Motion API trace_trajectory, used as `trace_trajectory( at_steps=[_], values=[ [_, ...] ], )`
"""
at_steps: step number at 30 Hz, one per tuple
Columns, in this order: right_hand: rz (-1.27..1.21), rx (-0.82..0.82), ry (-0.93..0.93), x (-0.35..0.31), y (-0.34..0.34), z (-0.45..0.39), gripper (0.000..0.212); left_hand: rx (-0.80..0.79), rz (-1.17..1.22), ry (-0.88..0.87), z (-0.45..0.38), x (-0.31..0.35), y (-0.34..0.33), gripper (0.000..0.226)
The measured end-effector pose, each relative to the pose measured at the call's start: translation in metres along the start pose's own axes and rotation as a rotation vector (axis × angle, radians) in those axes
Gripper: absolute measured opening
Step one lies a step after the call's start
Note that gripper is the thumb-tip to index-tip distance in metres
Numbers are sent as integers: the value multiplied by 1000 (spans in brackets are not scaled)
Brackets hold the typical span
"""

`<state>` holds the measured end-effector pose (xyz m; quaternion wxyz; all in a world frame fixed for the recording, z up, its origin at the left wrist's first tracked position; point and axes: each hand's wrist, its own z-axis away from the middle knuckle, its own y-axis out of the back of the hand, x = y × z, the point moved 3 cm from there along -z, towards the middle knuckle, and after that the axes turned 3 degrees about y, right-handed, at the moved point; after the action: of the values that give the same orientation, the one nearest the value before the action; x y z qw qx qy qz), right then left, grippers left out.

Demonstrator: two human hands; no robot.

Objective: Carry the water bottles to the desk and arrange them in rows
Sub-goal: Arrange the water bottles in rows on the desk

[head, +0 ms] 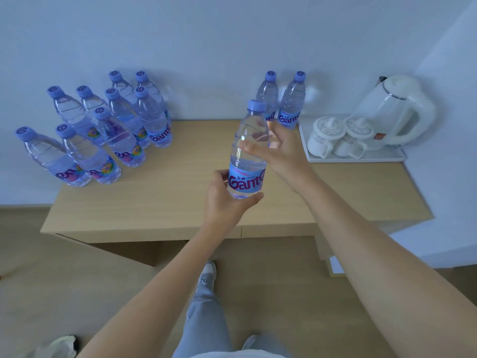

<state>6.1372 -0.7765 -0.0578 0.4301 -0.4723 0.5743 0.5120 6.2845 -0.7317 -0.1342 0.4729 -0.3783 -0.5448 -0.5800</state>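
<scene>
My left hand point(227, 202) grips the base of a clear water bottle point(249, 151) with a blue cap and blue label, upright above the middle of the wooden desk point(180, 197). My right hand point(278, 148) curls around its upper half from behind, fingers apart and touching it. Several matching bottles point(103, 130) stand grouped at the desk's back left. Two more bottles point(290, 102) stand against the wall just behind my right hand.
A white tray point(361, 157) at the desk's back right carries a white kettle point(395, 109) and two lidded white mugs point(327, 135). White walls close the back and right. Wood floor, my legs and shoes lie below; a white object point(59, 346) sits bottom left.
</scene>
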Motion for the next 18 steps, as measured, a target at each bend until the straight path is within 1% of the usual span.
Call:
trace_trajectory(
  at_steps=[2, 5, 8, 10, 12, 15, 18],
  values=[
    [-1, 3, 9, 6, 5, 5, 27, -18, -18, 0, 2, -1, -7, 71],
    [13, 18, 14, 16, 9, 5, 30, -31, -61, 5, -1, -5, -15, 69],
    [52, 12, 20, 25, 6, -5, 26, -33, -113, 18, -15, -11, -20, 68],
    [72, 10, 25, 34, 1, -17, 28, -23, -152, 33, -32, -15, -22, 67],
    [110, 23, 32, 43, -5, -30, 35, -25, -187, 53, -54, -20, -24, 66],
    [115, 34, -7, 58, -16, -58, 44, -38, -224, 83, -92, -29, -26, 64],
    [112, 29, -31, 74, -24, -90, 43, -54, -212, 95, -129, -36, -27, 63]
  ],
)
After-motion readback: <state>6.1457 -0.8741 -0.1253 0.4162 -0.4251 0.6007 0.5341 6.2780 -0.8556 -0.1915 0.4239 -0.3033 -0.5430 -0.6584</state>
